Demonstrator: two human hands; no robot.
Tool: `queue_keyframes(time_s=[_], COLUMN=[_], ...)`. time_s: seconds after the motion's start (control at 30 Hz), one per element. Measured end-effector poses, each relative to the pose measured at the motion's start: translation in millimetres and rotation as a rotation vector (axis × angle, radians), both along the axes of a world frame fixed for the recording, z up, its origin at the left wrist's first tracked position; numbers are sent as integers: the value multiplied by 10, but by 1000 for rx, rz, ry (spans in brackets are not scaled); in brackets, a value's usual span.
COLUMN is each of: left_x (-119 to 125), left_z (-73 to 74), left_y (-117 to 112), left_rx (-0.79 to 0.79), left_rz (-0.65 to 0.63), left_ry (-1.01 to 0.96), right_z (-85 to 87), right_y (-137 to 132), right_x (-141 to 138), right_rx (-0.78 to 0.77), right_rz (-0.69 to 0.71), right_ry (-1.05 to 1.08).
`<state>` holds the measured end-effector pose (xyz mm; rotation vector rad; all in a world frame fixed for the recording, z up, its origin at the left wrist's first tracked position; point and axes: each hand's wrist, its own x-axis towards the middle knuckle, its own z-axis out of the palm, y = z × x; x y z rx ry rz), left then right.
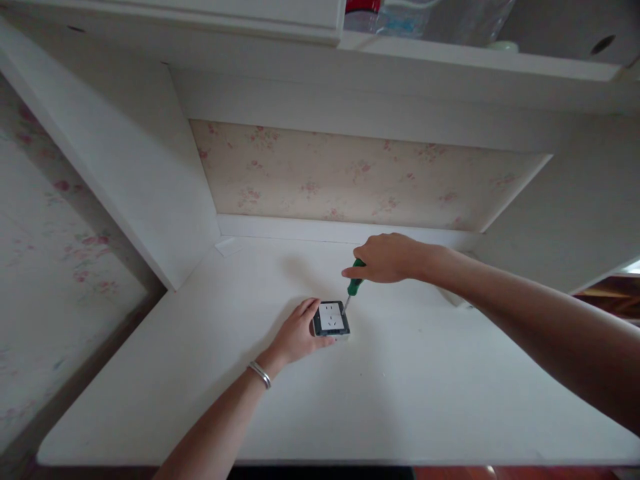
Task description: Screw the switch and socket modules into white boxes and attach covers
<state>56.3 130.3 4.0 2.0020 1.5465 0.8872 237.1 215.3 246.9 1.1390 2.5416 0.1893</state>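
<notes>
A wall socket (pixel 331 316) with a white face and a dark frame lies on the white desk, its slotted side up. My left hand (pixel 299 331) grips it from the left, fingers along the far edge and thumb at the near edge. In my right hand (pixel 387 259) is a screwdriver (pixel 355 285) with a green handle, held tilted above the socket. Its metal shaft slants down to the right part of the dark frame, and the tip touches or nearly touches it. Whether a screw sits under the tip is too small to tell.
The white desk (pixel 200 373) spreads around both hands. A pale flat piece (pixel 229 247) lies in its back left corner. A white object (pixel 453 298) sits partly behind my right forearm. Overhead, a shelf (pixel 480 63) holds clear plastic items (pixel 405 19). Side panels stand left and right.
</notes>
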Motion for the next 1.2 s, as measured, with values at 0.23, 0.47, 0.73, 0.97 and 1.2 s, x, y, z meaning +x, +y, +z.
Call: queue_keyframes(time_s=[0.23, 0.47, 0.73, 0.97, 1.2], left_x=[-8, -5, -7, -4, -3], left_z=[-7, 4, -46, -39, -18], left_y=[-5, -13, 4, 4, -1], left_rx=[12, 8, 28, 20, 18], left_rz=[-8, 0, 3, -4, -9], left_ry=[15, 15, 11, 17, 13], right_z=[-37, 30, 43, 59, 34], right_y=[1, 26, -26, -23, -10], right_x=[48, 60, 2, -9, -16], right_rx=[-107, -182, -40, -7, 18], right_rz=[108, 86, 131, 179, 164], right_ry=[79, 25, 24, 27, 28])
